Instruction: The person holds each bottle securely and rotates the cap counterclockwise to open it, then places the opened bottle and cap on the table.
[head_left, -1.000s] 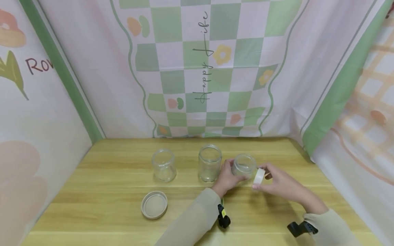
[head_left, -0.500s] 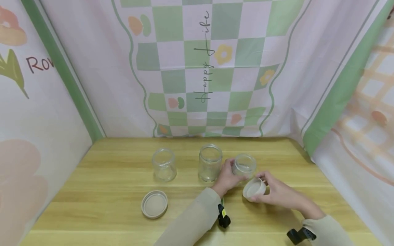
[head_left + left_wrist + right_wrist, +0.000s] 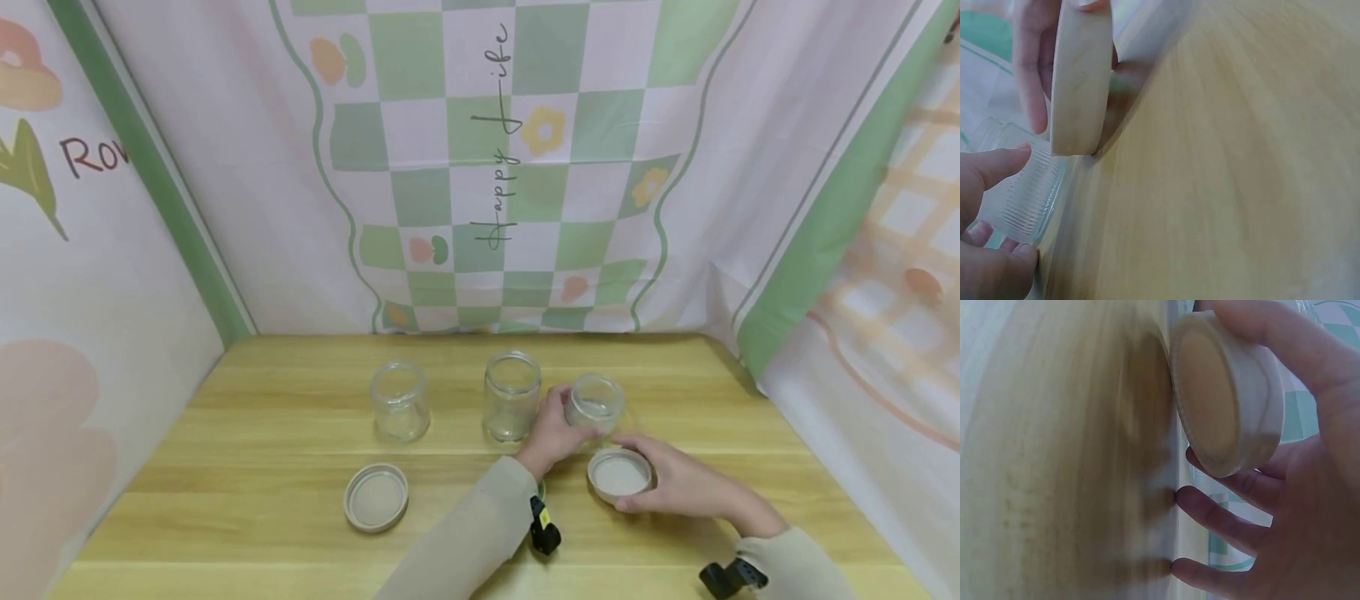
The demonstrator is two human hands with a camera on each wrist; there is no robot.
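My left hand (image 3: pixel 553 433) grips the side of the rightmost open glass jar (image 3: pixel 597 393), thumb toward me. The jar's ribbed wall shows between thumb and fingers in the left wrist view. Just in front of it, my right hand (image 3: pixel 688 482) pinches a round pale lid (image 3: pixel 619 473) by the rim, hollow side up. In the right wrist view the lid (image 3: pixel 1235 394) sits between thumb and forefinger, close to the wooden surface; whether it touches is unclear. The other fingertips (image 3: pixel 1188 499) are down at the table.
Two more open glass jars stand on the wooden table (image 3: pixel 262 450): a taller one (image 3: pixel 512 396) beside my left hand and another (image 3: pixel 400 402) farther left. A second lid (image 3: pixel 377 498) lies hollow side up at the front left. Printed cloth (image 3: pixel 480 192) hangs behind.
My right hand has moved the lid toward me and down, tipping it from on edge to nearly flat with its hollow up. The left hand and jar have stayed in place.
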